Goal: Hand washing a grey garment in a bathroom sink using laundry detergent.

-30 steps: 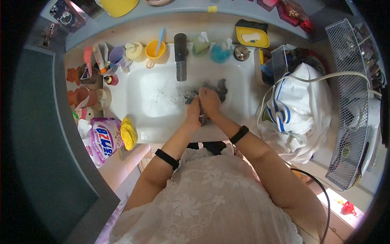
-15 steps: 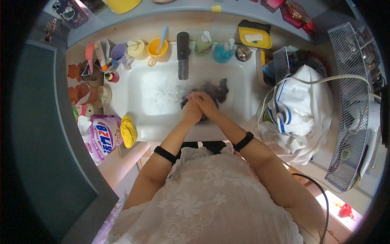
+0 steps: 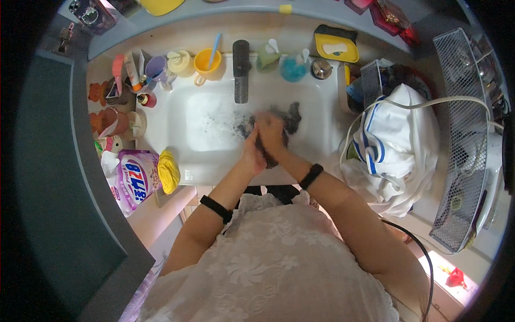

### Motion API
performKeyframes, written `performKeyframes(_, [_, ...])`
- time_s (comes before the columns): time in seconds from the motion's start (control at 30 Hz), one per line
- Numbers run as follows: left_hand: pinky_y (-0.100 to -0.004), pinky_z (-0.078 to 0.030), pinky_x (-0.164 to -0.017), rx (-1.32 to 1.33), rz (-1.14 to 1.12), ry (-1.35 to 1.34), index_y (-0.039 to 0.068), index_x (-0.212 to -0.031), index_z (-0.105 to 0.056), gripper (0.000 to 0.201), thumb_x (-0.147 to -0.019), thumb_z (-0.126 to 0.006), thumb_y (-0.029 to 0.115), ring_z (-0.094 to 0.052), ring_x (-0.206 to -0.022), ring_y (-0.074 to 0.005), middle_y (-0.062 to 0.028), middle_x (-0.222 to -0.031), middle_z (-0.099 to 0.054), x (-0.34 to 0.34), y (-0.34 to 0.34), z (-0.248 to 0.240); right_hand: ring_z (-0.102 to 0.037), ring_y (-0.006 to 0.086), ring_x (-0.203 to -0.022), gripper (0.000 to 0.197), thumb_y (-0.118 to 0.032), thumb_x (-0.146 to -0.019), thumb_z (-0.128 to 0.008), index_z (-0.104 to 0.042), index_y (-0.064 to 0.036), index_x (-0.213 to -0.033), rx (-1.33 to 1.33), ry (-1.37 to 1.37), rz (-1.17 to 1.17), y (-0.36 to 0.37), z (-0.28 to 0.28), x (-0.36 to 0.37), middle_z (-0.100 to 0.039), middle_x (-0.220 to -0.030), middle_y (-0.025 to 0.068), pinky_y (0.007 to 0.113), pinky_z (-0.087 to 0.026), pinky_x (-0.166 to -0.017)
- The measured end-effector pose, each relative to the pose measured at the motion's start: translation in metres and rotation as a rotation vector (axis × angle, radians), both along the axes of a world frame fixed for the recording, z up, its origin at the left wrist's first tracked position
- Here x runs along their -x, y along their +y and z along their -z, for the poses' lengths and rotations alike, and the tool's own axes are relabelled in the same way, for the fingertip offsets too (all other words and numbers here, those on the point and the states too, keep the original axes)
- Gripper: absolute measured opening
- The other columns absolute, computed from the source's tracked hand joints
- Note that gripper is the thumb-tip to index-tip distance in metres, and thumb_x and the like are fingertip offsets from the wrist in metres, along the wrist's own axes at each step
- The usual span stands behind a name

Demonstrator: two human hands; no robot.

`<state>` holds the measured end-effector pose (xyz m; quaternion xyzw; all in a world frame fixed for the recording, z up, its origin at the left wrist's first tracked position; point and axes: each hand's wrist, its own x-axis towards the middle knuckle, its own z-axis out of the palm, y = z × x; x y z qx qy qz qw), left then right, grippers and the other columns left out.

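Frame centre: left hand (image 3: 253, 153) and right hand (image 3: 271, 134) pressed together, both clenched around dark wet cloth (image 3: 284, 121) over white sink (image 3: 204, 161). Black faucet (image 3: 241, 72) just above. Detergent bottle (image 3: 134, 180) at lower left of the sink.

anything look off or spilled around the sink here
Nothing spilled or broken. Both hands, left hand and right hand, rub a dark cloth over the soapy sink. Only the white garment heaped at the right, sagging over the counter edge, looks untidy.
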<state>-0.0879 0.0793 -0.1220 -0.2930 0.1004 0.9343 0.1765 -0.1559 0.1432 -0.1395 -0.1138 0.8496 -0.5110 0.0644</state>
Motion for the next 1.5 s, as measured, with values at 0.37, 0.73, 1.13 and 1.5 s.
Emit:
performKeyframes(0.37, [-0.0461,-0.030,-0.100,-0.054,0.112,-0.441,0.007,-0.129,-0.037,0.076,-0.077,-0.057,0.059,-0.037,-0.122,-0.0284,-0.0137,-0.131,-0.040,-0.004,-0.024,-0.013,-0.054,0.0331,-0.093,0.023,-0.014,-0.084,-0.052,-0.052,-0.0014,-0.104,1.225,-0.772,0.408,0.039,-0.004,0.029,-0.056,-0.099,0.0137,0.044,-0.043,-0.087])
performKeyframes(0.73, [-0.0388,-0.033,-0.100,-0.037,-0.118,0.189,0.012,-0.132,-0.037,0.048,-0.093,-0.037,0.041,-0.041,-0.119,-0.0216,-0.0072,-0.131,-0.043,0.020,0.016,0.003,-0.042,0.0371,-0.114,0.029,-0.015,-0.082,-0.055,-0.059,-0.0087,-0.109,-0.098,0.083,0.020,0.012,-0.029,-0.005,-0.051,-0.115,0.0214,0.048,-0.027,-0.100])
performKeyframes(1.13, [-0.0368,-0.021,-0.108,0.232,-0.250,0.265,0.011,-0.130,-0.039,0.041,-0.094,-0.033,0.031,-0.029,-0.130,-0.0224,-0.0081,-0.139,-0.034,0.014,0.010,0.010,-0.024,0.0384,-0.130,0.043,-0.017,-0.088,-0.040,-0.038,-0.0002,-0.128,-0.103,0.052,0.130,0.006,0.003,0.001,-0.032,-0.135,0.0258,0.050,-0.018,-0.105])
performKeyframes(1.5, [-0.0346,-0.024,-0.105,0.300,-0.288,0.264,0.011,-0.137,-0.031,0.052,-0.092,-0.038,0.036,-0.032,-0.127,-0.0198,-0.0026,-0.142,-0.033,0.007,-0.021,0.018,-0.014,0.0393,-0.133,0.052,-0.023,-0.091,-0.033,-0.026,0.0031,-0.135,-0.198,0.238,-0.026,-0.025,-0.006,-0.073,-0.018,-0.143,0.0236,0.051,-0.014,-0.106])
